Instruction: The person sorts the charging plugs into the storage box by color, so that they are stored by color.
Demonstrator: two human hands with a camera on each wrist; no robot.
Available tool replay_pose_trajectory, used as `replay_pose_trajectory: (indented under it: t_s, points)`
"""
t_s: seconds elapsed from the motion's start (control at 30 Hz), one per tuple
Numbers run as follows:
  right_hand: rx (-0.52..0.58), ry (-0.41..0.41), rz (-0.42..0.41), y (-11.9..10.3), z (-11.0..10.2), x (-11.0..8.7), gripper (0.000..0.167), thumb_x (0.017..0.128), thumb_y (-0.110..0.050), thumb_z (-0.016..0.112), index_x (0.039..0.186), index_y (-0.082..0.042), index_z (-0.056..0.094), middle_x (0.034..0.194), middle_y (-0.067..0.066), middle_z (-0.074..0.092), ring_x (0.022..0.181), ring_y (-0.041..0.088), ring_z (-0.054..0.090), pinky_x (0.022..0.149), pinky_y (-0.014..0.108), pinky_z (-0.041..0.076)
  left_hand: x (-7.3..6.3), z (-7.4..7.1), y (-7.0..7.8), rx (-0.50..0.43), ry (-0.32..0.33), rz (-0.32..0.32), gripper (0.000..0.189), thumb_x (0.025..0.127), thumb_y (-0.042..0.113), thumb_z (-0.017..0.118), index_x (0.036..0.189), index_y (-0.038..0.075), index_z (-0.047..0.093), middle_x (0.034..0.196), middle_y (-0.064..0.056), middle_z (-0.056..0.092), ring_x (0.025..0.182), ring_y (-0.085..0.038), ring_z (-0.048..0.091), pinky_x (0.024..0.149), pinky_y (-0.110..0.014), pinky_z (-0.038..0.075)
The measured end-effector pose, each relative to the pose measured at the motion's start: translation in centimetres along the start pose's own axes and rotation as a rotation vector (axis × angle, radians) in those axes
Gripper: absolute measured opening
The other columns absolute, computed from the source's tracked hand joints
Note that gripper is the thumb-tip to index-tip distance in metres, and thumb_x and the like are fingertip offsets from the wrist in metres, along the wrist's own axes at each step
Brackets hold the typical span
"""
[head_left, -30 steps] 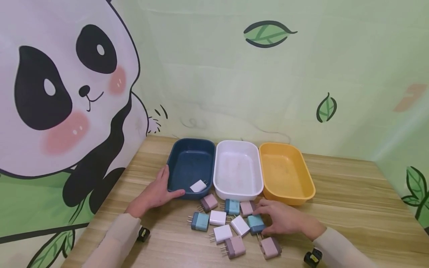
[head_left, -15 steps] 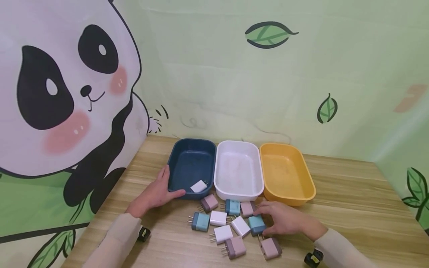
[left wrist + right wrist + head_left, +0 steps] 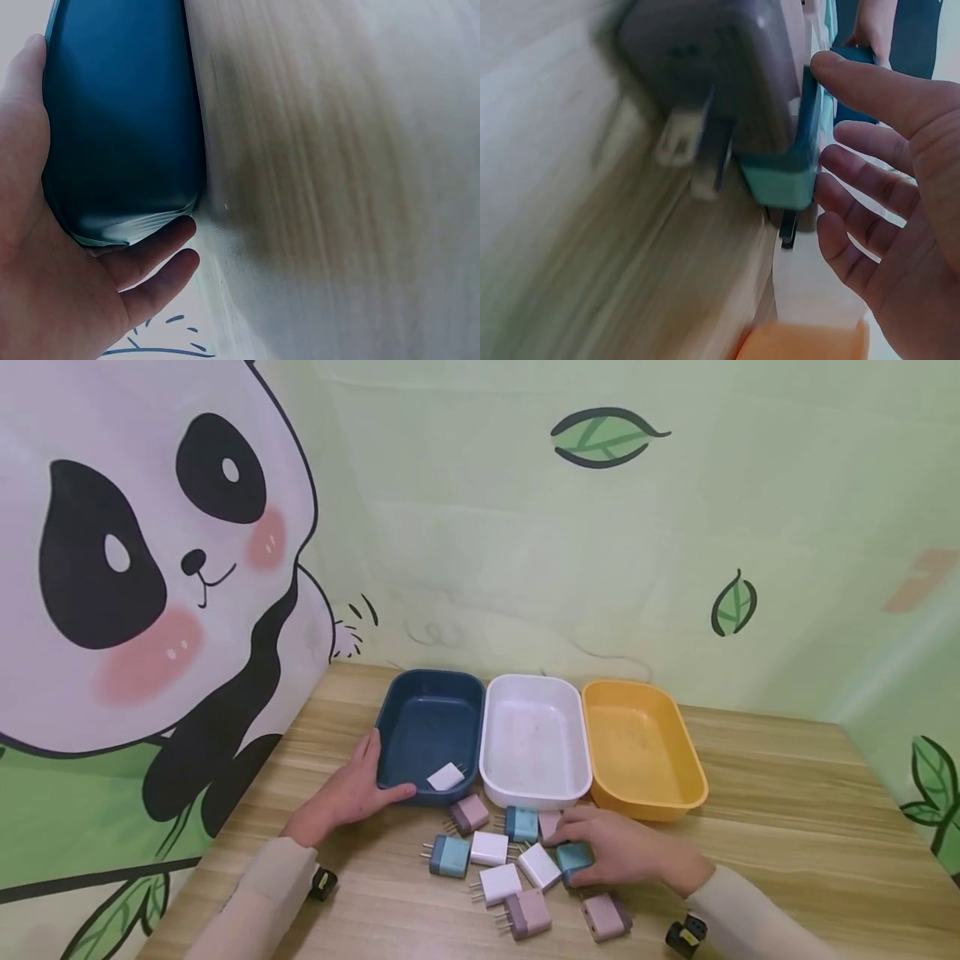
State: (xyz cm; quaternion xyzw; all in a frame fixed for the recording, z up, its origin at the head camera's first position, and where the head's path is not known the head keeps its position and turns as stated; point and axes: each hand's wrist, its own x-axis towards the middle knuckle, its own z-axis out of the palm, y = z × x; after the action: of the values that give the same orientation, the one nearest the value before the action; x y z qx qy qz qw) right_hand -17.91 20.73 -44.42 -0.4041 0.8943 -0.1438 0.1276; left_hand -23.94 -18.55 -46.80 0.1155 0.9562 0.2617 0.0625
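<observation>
My left hand (image 3: 352, 785) rests against the near left corner of the dark blue tray (image 3: 429, 689). In the left wrist view its thumb and fairly straight fingers lie along the tray's outer walls. A white charger plug (image 3: 446, 777) lies inside that tray. My right hand (image 3: 626, 847) reaches over a teal charger plug (image 3: 572, 860), partly covering it, with thumb and fingers at either side. A pink charger plug (image 3: 550, 823) is partly hidden behind its fingers. The right wrist view shows the hand's relaxed fingers beside the teal plug, the thumb tip at its edge.
A white tray (image 3: 536, 793) and a yellow tray (image 3: 648, 806) stand right of the blue one. Several white, pink and teal plugs lie close together in front, among them a pink plug (image 3: 606, 917) near the right hand. A panda-print backdrop (image 3: 450, 527) rises behind the wooden table (image 3: 787, 777).
My right hand has moved slightly left, further over the teal charger plug, covering more of it and of the pink plug behind. My left hand stays at the blue tray.
</observation>
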Motion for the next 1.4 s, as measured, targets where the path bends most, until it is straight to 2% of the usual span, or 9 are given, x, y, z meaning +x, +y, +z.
replay_pose_trajectory:
  t_s: [0.13, 0.37, 0.47, 0.8, 1.23, 1.4]
  points:
    - [-0.033, -0.013, -0.021, -0.6, 0.1, 0.9, 0.046, 0.077, -0.036, 0.077, 0.119, -0.020, 0.065, 0.119, -0.007, 0.054, 0.109, 0.009, 0.049, 0.097, 0.034, 0.041, 0.1, 0.1, -0.1, -0.004, 0.005, 0.000, 0.117, 0.079, 0.063, 0.063, 0.148, -0.005, -0.002, 0.154, -0.025, 0.002, 0.134, -0.043, 0.027, 0.104, -0.054, 0.030]
    - [-0.097, -0.021, -0.113, -0.9, 0.6, 2.3, 0.047, 0.077, -0.039, 0.077, 0.118, -0.019, 0.066, 0.113, -0.008, 0.054, 0.105, 0.007, 0.050, 0.092, 0.031, 0.044, 0.0, 0.2, -0.1, -0.011, 0.002, -0.003, 0.117, 0.079, 0.062, 0.064, 0.148, -0.006, -0.002, 0.154, -0.025, 0.001, 0.135, -0.042, 0.025, 0.105, -0.054, 0.029]
    - [-0.109, -0.029, -0.120, -0.9, 0.8, 2.5, 0.046, 0.077, -0.038, 0.077, 0.118, -0.020, 0.066, 0.114, -0.008, 0.055, 0.107, 0.008, 0.050, 0.092, 0.032, 0.044, 0.0, 0.2, 0.0, -0.012, 0.004, -0.002, 0.117, 0.079, 0.062, 0.064, 0.148, -0.005, -0.002, 0.154, -0.024, 0.001, 0.135, -0.042, 0.024, 0.105, -0.053, 0.029]
    - [-0.093, -0.028, -0.100, -0.9, 0.9, 2.1, 0.045, 0.076, -0.033, 0.077, 0.117, -0.019, 0.065, 0.114, -0.008, 0.053, 0.109, 0.009, 0.048, 0.094, 0.031, 0.043, -0.2, 0.0, 0.1, -0.007, 0.003, -0.006, 0.116, 0.079, 0.061, 0.064, 0.148, -0.006, -0.001, 0.154, -0.026, 0.002, 0.134, -0.043, 0.027, 0.104, -0.054, 0.029]
    - [0.009, -0.005, 0.013, -1.0, 0.5, 1.2, 0.045, 0.077, -0.037, 0.076, 0.118, -0.025, 0.063, 0.120, -0.010, 0.051, 0.106, 0.006, 0.048, 0.094, 0.038, 0.042, -0.2, -0.1, 0.3, -0.003, 0.003, -0.009, 0.114, 0.080, 0.060, 0.063, 0.147, -0.007, -0.001, 0.153, -0.027, 0.003, 0.133, -0.044, 0.027, 0.104, -0.055, 0.029]
    - [0.081, -0.004, 0.019, -1.2, -0.1, 1.3, 0.044, 0.078, -0.034, 0.076, 0.119, -0.025, 0.062, 0.116, -0.013, 0.050, 0.103, 0.004, 0.050, 0.093, 0.032, 0.044, -0.2, -0.1, 0.3, -0.007, 0.001, -0.007, 0.115, 0.080, 0.060, 0.064, 0.147, -0.007, -0.001, 0.153, -0.027, 0.003, 0.133, -0.045, 0.026, 0.104, -0.055, 0.029]
